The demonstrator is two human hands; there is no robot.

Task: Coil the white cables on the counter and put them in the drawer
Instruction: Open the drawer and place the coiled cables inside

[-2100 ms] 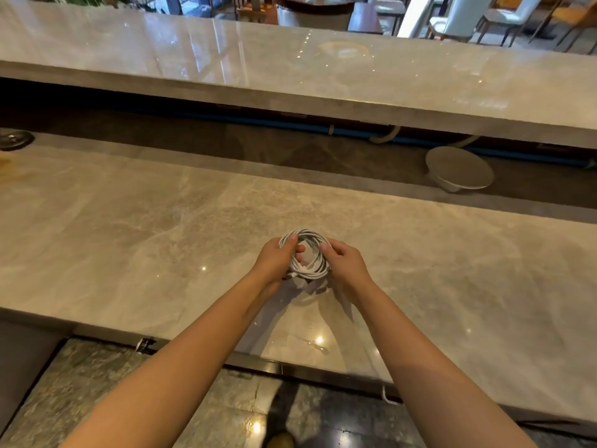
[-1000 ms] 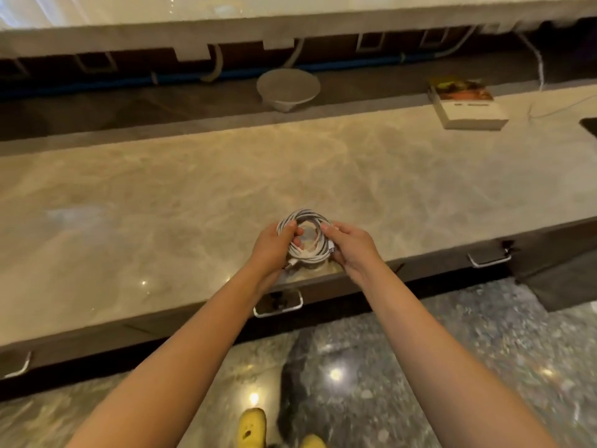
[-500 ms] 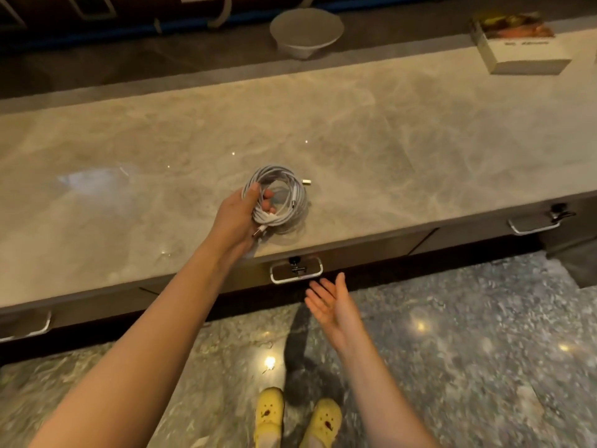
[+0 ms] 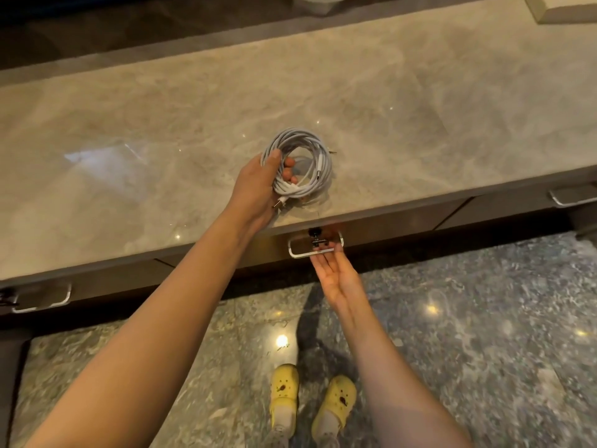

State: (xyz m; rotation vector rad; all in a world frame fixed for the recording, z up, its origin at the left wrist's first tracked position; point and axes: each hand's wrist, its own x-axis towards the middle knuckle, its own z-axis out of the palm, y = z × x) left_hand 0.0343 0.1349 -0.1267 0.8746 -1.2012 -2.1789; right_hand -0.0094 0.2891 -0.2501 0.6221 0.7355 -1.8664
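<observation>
Our right hand (image 4: 336, 273) is now arriving at the drawer handle (image 4: 300, 254).
Its open fingers are touching it; our left hand (image 4: 255, 185) is gripping the coiled white cable (image 4: 297, 135).

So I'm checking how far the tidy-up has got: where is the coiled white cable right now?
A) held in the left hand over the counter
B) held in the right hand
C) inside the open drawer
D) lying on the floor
A: the left hand grips the coiled white cable over the counter, while the right hand, fingers straight, reaches the handle of the shut drawer.
</observation>
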